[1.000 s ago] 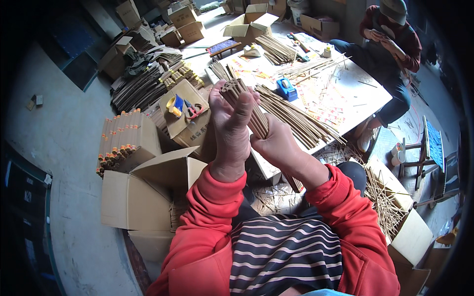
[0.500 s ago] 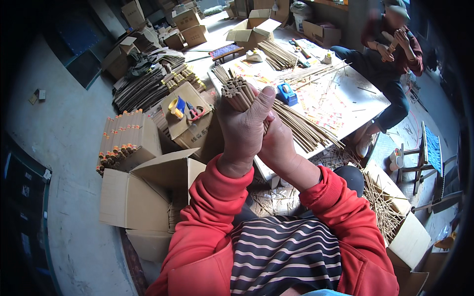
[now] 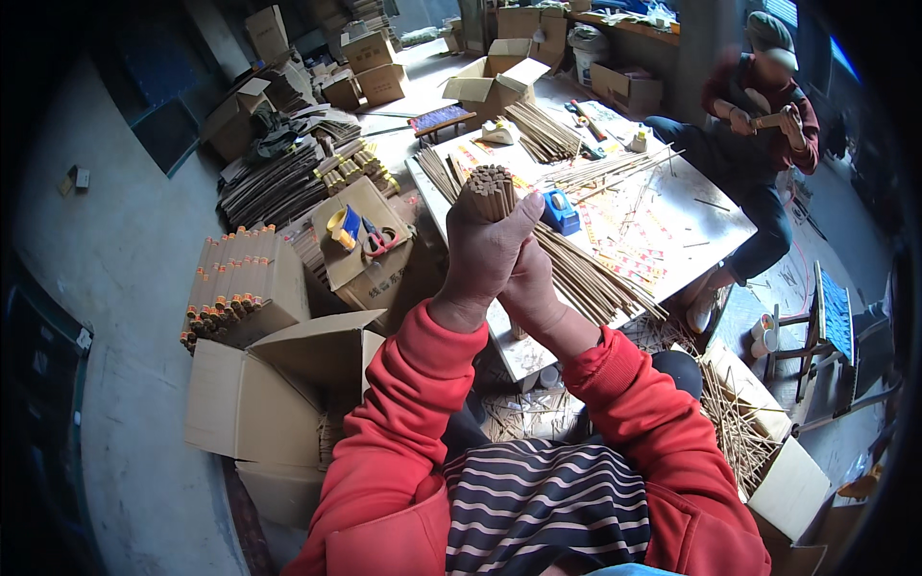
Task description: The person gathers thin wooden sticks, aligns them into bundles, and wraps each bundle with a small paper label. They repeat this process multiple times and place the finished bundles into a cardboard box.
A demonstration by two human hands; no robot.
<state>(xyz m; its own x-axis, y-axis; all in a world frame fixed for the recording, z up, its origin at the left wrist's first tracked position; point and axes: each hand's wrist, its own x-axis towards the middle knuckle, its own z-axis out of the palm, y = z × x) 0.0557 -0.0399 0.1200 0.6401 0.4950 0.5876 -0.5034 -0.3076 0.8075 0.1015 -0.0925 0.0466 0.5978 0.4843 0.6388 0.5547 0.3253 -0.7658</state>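
A tight bundle of brown incense sticks stands almost upright in my two hands, its cut ends facing up. My left hand is wrapped round the upper part, with the thumb laid across the front. Just below and to the right, my right hand is closed round the same bundle, its fingers partly hidden. The hands press against each other above the near edge of the white table. Behind them, many loose incense sticks lie in a row on the table.
A blue tape dispenser stands on the table. To the left are an open carton, stacked wrapped bundles, and scissors on a box. A carton of loose sticks is at right. Another person sits across, holding a bundle.
The bundle has tipped from leaning left to nearly upright, and both hands have turned with it, still gripping. The other person's hands have moved lower.
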